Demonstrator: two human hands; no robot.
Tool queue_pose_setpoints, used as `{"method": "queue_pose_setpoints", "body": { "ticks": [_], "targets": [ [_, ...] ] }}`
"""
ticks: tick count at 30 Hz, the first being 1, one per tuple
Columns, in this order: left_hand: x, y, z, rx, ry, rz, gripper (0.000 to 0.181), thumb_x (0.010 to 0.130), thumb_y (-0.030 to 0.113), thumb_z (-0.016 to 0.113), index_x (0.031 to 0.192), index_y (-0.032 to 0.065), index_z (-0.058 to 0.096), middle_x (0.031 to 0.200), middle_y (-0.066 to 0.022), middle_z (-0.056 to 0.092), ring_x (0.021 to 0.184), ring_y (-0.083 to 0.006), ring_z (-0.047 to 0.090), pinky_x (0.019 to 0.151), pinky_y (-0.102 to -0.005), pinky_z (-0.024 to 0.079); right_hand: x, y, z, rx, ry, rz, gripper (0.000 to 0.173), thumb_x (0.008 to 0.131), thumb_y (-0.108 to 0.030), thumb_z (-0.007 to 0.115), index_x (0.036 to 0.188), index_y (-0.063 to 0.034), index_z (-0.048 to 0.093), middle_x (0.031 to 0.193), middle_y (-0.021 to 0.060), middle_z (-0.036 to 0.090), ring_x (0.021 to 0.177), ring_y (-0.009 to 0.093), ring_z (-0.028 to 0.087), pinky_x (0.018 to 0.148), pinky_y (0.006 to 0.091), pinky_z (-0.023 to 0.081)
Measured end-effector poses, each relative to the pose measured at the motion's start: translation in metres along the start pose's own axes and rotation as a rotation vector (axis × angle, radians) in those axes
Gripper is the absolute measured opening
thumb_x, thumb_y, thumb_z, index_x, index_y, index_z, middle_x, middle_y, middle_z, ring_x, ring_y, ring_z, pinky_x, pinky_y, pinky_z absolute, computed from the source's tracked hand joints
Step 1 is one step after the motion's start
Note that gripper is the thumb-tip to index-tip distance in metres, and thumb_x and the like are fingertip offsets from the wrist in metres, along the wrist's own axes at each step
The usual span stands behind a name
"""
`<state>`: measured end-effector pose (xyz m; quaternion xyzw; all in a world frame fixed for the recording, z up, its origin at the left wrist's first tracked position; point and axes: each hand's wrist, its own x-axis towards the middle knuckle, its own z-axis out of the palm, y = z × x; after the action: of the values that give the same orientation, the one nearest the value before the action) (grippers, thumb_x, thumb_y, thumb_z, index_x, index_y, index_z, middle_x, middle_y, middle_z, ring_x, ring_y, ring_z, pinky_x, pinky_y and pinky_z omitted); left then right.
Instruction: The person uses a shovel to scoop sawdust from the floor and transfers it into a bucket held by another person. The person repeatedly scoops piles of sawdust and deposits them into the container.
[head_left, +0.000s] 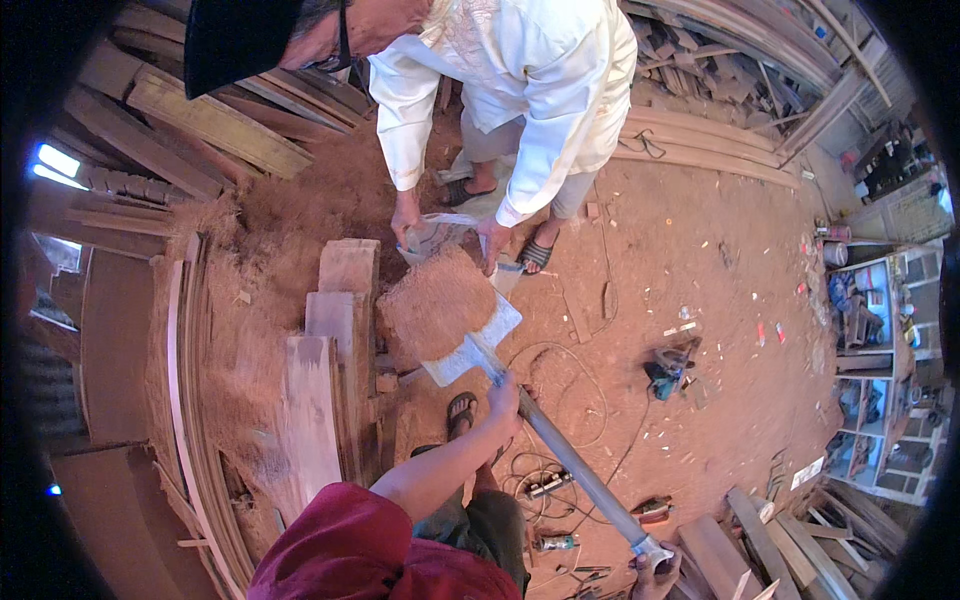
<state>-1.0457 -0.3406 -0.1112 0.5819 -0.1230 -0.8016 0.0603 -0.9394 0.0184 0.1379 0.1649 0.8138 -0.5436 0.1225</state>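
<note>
A long-handled shovel (577, 450) slants across the view, its metal blade (501, 318) heaped with brown sawdust (441, 304). My left hand (507, 405) grips the shaft just behind the blade. Down at the lower right, my right hand (654, 574) is closed around the handle's end. Beyond the blade, a person in a white shirt (510, 82) bends forward and holds a pale plastic sack (442, 229) by its mouth with both hands. The loaded blade's far edge lies at the sack's mouth; whether they touch I cannot tell.
Stacked wooden boards (319, 405) stand left of the blade. A corded power tool (670, 371) lies on the dusty floor at right. Loose cables and a power strip (549, 484) lie by my feet. Timber offcuts (780, 532) and a shelf unit (870, 375) border the right side.
</note>
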Motion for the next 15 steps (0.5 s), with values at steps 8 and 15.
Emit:
{"method": "queue_pose_setpoints", "body": {
  "ticks": [8, 15],
  "targets": [
    [0.052, 0.029, 0.007, 0.09, 0.014, 0.02, 0.026, 0.086, 0.022, 0.062, 0.1, 0.0069, 0.046, 0.078, -0.0123, 0.057, 0.062, -0.0267, 0.062, 0.056, -0.0438, 0.056, 0.013, -0.023, 0.054, 0.08, -0.05, 0.002, 0.038, 0.089, -0.016, 0.073, 0.119, -0.001, 0.055, 0.092, 0.0055, 0.061, 0.074, 0.013, 0.06, 0.068, 0.0276, 0.051],
    [0.067, 0.049, 0.012, 0.141, 0.007, 0.015, 0.027, 0.083, 0.019, 0.062, 0.1, 0.0043, 0.047, 0.077, -0.0124, 0.057, 0.059, -0.026, 0.061, 0.054, -0.0432, 0.057, 0.016, -0.014, 0.079, 0.086, -0.013, 0.019, 0.04, 0.089, -0.017, 0.074, 0.122, -0.0027, 0.056, 0.092, 0.0045, 0.061, 0.073, 0.013, 0.059, 0.065, 0.0264, 0.05]
  ]
}}
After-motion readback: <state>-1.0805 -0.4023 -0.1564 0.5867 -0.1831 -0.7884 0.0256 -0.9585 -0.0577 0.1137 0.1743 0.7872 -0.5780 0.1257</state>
